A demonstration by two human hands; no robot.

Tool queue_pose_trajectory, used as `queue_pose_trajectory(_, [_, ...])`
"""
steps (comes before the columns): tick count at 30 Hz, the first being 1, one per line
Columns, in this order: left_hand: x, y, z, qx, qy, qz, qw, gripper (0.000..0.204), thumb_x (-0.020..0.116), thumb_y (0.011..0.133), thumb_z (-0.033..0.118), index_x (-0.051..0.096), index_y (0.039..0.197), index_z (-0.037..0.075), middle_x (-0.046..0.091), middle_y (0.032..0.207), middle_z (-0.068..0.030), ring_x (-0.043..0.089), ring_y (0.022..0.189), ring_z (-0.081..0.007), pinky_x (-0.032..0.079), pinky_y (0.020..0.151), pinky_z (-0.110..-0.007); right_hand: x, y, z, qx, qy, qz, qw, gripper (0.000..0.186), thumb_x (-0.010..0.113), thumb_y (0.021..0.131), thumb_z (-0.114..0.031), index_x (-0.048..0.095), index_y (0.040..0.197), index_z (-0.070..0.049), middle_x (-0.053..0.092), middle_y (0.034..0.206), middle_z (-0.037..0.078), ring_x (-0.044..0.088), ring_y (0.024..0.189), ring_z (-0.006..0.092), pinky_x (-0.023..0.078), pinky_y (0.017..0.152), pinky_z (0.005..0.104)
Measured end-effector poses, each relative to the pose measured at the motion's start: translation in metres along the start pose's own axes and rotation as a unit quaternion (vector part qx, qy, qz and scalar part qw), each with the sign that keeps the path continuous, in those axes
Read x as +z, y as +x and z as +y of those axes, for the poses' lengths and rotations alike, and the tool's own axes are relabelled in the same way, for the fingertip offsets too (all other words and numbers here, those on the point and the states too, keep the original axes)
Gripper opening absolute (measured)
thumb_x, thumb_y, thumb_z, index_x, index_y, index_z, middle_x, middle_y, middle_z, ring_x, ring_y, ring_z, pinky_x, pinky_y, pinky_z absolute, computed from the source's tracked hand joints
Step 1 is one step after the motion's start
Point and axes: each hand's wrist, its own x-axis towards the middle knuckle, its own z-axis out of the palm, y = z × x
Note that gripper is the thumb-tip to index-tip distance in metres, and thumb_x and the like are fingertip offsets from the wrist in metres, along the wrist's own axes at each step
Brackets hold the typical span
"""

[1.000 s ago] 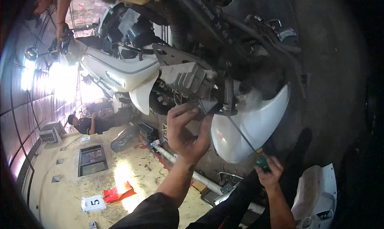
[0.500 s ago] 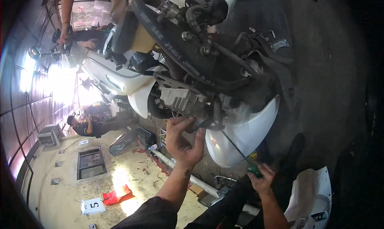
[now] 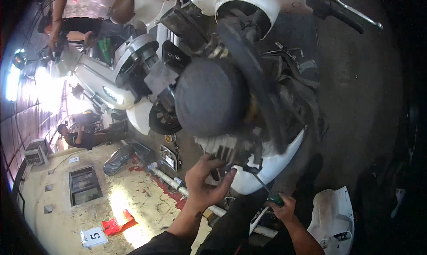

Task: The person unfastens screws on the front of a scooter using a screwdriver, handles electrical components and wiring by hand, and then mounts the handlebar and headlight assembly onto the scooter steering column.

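A finned metal block (image 3: 222, 150) hangs at the middle of a partly stripped white scooter. Under its lower end my left hand (image 3: 202, 184) has thumb and fingers closed around the edge, though the exact contact is partly hidden. My right hand (image 3: 287, 209) grips the green handle of a screwdriver (image 3: 262, 183). Its thin shaft slants up and left to a dark bracket (image 3: 252, 167) beside the block, where I cannot make out the tip. Just above, a blurred round black cap (image 3: 212, 97) and a thick black hose (image 3: 260, 72) cover part of the scooter. Behind the screwdriver curves a white fender (image 3: 280, 166).
A loose white body panel (image 3: 331, 219) lies at lower right. The brake lever (image 3: 351, 10) juts out at upper right. Another white scooter (image 3: 100, 83) stands at left, near other people. A pale wall with a window (image 3: 86, 187) fills the lower left.
The round black cap has swung down and right, in front of the scooter's middle. The view has shifted, and both hands sit a little lower in it. Each keeps its hold.
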Motion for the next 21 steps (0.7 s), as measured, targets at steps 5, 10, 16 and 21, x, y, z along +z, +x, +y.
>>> queue_pose_trajectory(5, [-0.012, -0.015, -0.032, 0.018, 0.004, -0.137, 0.99, 0.026, 0.076, 0.066, 0.008, 0.064, 0.088, 0.005, 0.058, 0.076, -0.0109, 0.058, 0.068, -0.0284, 0.045, 0.059, -0.037, 0.016, -0.022, 0.025, 0.067, -0.045, 0.023, 0.996, 0.039, 0.08, 0.071, -0.019, 0.063, 0.1, 0.001, 0.065, 0.086, 0.017, 0.065, 0.075, 0.0339, 0.053, 0.07, 0.0401])
queue_pose_trajectory(10, [-0.015, 0.001, -0.021, -0.02, -0.072, -0.156, 0.985, 0.027, 0.078, 0.067, 0.012, 0.065, 0.09, 0.008, 0.058, 0.086, -0.0107, 0.058, 0.071, -0.0282, 0.045, 0.062, -0.037, 0.013, -0.01, -0.017, 0.195, 0.038, 0.015, 0.98, 0.022, 0.062, 0.089, -0.023, 0.058, 0.099, -0.003, 0.064, 0.095, 0.013, 0.061, 0.077, 0.0234, 0.046, 0.063, 0.0356])
queue_pose_trajectory(16, [-0.008, -0.003, -0.021, -0.002, -0.159, -0.038, 0.987, 0.029, 0.078, 0.066, 0.01, 0.065, 0.092, 0.007, 0.062, 0.098, -0.0127, 0.061, 0.078, -0.0269, 0.049, 0.071, -0.036, 0.021, -0.036, 0.043, 0.108, -0.21, 0.08, 0.968, 0.023, 0.065, 0.086, -0.021, 0.062, 0.092, 0.0, 0.065, 0.092, 0.013, 0.061, 0.08, 0.0226, 0.046, 0.069, 0.0361])
queue_pose_trajectory(21, [0.003, -0.03, -0.05, -0.1, -0.257, 0.102, 0.956, 0.025, 0.071, 0.072, -0.001, 0.057, 0.092, 0.0, 0.061, 0.1, -0.0158, 0.06, 0.084, -0.0246, 0.049, 0.075, -0.035, 0.021, 0.0, -0.001, 0.212, -0.16, -0.004, 0.964, 0.035, 0.059, 0.083, -0.039, 0.061, 0.105, -0.012, 0.062, 0.096, 0.009, 0.057, 0.092, 0.0309, 0.043, 0.08, 0.0498])
